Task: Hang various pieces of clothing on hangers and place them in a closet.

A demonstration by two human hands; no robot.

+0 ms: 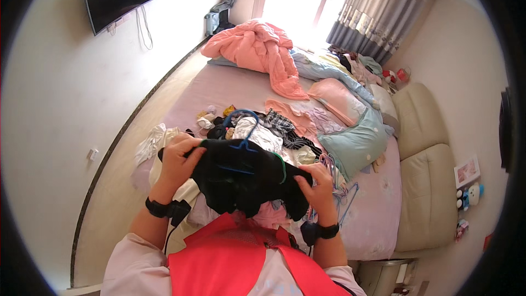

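A black garment (234, 185) with green trim hangs stretched between my hands, above the bed. Its left end is pinched in my left hand (183, 156), and my right hand (316, 183) grips the opposite end. A blue clothes hanger (245, 142) sits within the garment; its hook rises above the top edge, and part of its lower bar shows through the opening. Folds of black cloth hide the rest of the hanger. Behind the garment lies a heap of mixed clothes (257, 131), including white, checked and striped pieces.
Several loose hangers (335, 181) lie tangled on the bed (374, 213) to my right. Beyond the clothes are a green pillow (357, 144), a pink-and-white pillow (337, 98) and a bunched coral quilt (263, 53). A beige padded headboard (427, 189) borders the bed's right side.
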